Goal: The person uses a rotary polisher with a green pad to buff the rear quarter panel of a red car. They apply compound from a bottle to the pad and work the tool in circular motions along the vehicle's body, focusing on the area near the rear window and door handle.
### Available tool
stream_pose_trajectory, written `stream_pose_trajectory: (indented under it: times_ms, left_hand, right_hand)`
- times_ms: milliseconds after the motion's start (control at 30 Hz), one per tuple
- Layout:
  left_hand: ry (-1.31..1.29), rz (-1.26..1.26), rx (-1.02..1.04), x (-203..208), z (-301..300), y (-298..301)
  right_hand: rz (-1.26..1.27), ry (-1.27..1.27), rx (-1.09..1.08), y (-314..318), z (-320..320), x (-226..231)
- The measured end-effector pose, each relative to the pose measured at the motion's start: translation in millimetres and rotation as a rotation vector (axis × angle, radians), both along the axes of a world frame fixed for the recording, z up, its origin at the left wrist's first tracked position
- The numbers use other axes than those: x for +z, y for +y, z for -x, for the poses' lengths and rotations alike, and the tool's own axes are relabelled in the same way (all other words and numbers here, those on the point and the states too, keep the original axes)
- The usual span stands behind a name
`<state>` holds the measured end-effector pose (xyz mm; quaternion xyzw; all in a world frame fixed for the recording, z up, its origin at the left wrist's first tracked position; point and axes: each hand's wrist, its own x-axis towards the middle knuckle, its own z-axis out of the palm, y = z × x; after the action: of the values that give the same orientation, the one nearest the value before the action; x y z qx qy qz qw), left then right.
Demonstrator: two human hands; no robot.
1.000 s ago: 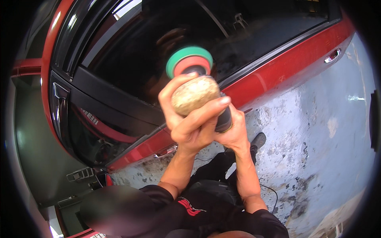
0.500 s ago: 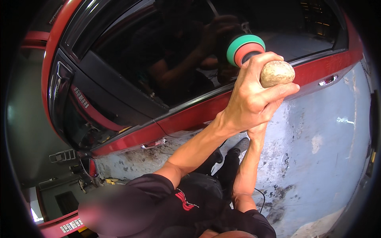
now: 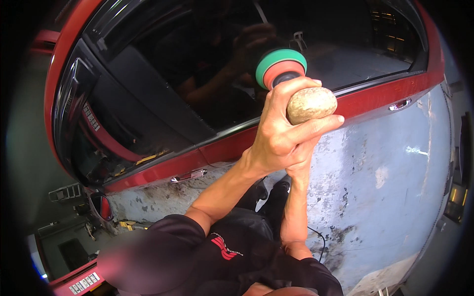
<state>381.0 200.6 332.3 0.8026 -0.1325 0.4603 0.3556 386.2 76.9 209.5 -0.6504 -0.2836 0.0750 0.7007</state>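
A handheld polisher (image 3: 312,105) with a worn, tan rounded head is in my left hand (image 3: 279,130), whose fingers and thumb wrap around that head. Its round green pad (image 3: 281,58), on an orange backing, is at the dark side window (image 3: 207,74) of a red car; whether it touches the glass I cannot tell. My right hand (image 3: 300,166) is behind and below the left one, close to the polisher. Its fingers are hidden, so its grip does not show. The window reflects my arms.
The red door panel (image 3: 224,147) carries chrome handles (image 3: 189,176) below the glass. A side mirror (image 3: 102,206) sticks out at lower left. A thin black cord (image 3: 322,242) hangs beside my right arm. Stained grey-blue floor (image 3: 380,153) lies below, and a stepladder (image 3: 65,192) stands far left.
Both hands and the polisher have moved left along the window and slightly nearer to me. The view has also shifted a little. My left hand keeps its hold.
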Motion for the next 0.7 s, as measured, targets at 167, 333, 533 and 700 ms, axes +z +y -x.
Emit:
stream_pose_trajectory:
  times_ms: [167, 333, 533, 700]
  left_hand:
    - [-0.003, 0.03, 0.035, 6, 25, 20]
    - [-0.025, 0.06, 0.022, 7, 41, 36]
    - [-0.018, 0.069, 0.053, 16, 60, 49]
    - [-0.021, 0.077, 0.071, 19, 70, 59]
  right_hand:
    - [-0.039, 0.031, -0.031, 27, 21, 20]
    - [-0.055, 0.05, -0.083, 46, 39, 41]
    - [-0.049, 0.076, -0.084, 63, 53, 59]
    - [-0.013, 0.12, -0.046, 68, 58, 59]
